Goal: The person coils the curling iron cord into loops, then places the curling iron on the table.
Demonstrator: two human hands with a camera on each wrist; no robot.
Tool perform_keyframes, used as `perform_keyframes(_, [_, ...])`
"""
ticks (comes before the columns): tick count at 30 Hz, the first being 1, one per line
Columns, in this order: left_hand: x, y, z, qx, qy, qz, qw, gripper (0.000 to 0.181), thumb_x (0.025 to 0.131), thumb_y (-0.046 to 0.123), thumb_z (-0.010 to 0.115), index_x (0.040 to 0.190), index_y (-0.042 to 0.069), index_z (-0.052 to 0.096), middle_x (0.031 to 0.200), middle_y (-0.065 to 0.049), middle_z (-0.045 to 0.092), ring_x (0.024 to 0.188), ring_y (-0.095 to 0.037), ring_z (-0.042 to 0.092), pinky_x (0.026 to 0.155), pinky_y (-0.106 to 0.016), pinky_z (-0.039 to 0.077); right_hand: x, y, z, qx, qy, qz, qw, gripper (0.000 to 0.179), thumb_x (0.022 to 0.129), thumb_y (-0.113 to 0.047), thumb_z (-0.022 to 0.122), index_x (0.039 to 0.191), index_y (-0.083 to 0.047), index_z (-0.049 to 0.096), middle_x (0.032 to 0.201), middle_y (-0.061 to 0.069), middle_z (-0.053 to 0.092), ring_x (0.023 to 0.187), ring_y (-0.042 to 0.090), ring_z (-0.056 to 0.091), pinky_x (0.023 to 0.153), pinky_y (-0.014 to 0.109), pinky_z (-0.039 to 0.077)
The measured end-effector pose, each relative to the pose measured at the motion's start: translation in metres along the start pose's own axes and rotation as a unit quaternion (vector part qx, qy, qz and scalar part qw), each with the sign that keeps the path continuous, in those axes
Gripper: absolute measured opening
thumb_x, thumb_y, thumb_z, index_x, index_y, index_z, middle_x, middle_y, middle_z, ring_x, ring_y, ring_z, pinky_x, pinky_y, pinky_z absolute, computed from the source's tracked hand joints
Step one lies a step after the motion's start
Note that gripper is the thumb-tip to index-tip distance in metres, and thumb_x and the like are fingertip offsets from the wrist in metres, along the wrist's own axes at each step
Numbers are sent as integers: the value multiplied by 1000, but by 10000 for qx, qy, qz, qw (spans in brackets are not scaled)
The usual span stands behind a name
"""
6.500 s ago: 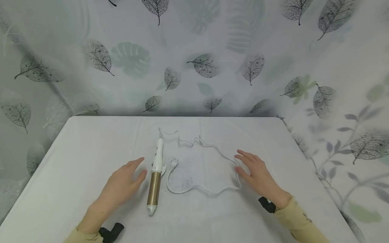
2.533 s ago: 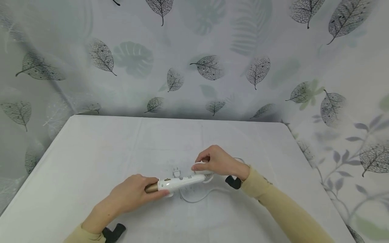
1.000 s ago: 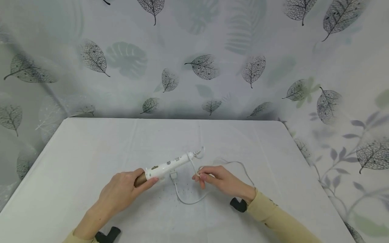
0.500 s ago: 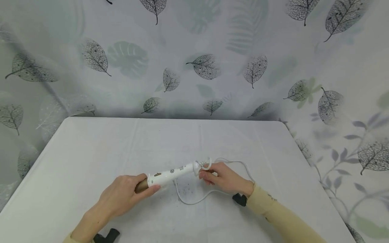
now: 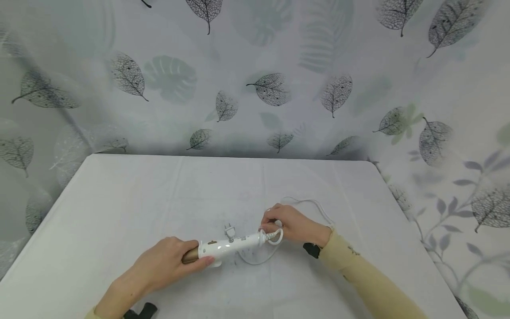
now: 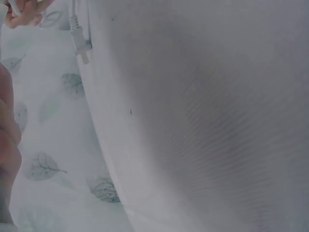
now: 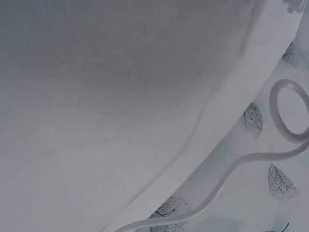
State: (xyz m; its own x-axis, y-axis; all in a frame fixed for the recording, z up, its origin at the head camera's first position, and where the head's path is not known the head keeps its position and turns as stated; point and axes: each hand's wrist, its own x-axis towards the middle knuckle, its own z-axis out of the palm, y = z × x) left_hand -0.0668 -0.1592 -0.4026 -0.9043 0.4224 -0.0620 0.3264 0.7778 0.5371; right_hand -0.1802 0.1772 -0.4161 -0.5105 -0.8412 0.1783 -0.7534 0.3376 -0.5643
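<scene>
A curling iron [image 5: 241,244] with a white handle and gold barrel is held above the table in the head view, its handle end toward the right. My left hand [image 5: 165,263] grips it round the barrel, covering most of the gold part. At the other end, my right hand [image 5: 295,225] pinches the white power cord [image 5: 281,237], which loops round the narrow end of the handle. The right fingertips are partly hidden behind the handle's end. In the right wrist view, a loop of the cord [image 7: 277,113] hangs at the right. Curled left fingers [image 6: 7,140] show at the left wrist view's edge.
The cord's two-pin plug [image 5: 229,231] lies just beyond the handle, also visible in the left wrist view as a white plug [image 6: 78,41]. More cord trails behind the right wrist. A white-covered table [image 5: 131,199] meets a leaf-patterned curtain [image 5: 239,53].
Both hands were apart from the iron at first. The left has since lifted and turned it; the right has wound cord round the handle end, most recently moving up behind it.
</scene>
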Motion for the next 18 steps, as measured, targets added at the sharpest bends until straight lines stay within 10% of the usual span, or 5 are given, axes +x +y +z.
perform_keyframes(18, [4,4,5,110,-59,-143,9998,45,89,72,54,73,30,52,56,17,39,50,1,33,48,-19,30,13,-9,-14,908,-173,604,9939,12,93,-23,72,85,-14,73,79,0,72,67,-2,56,66,20,50])
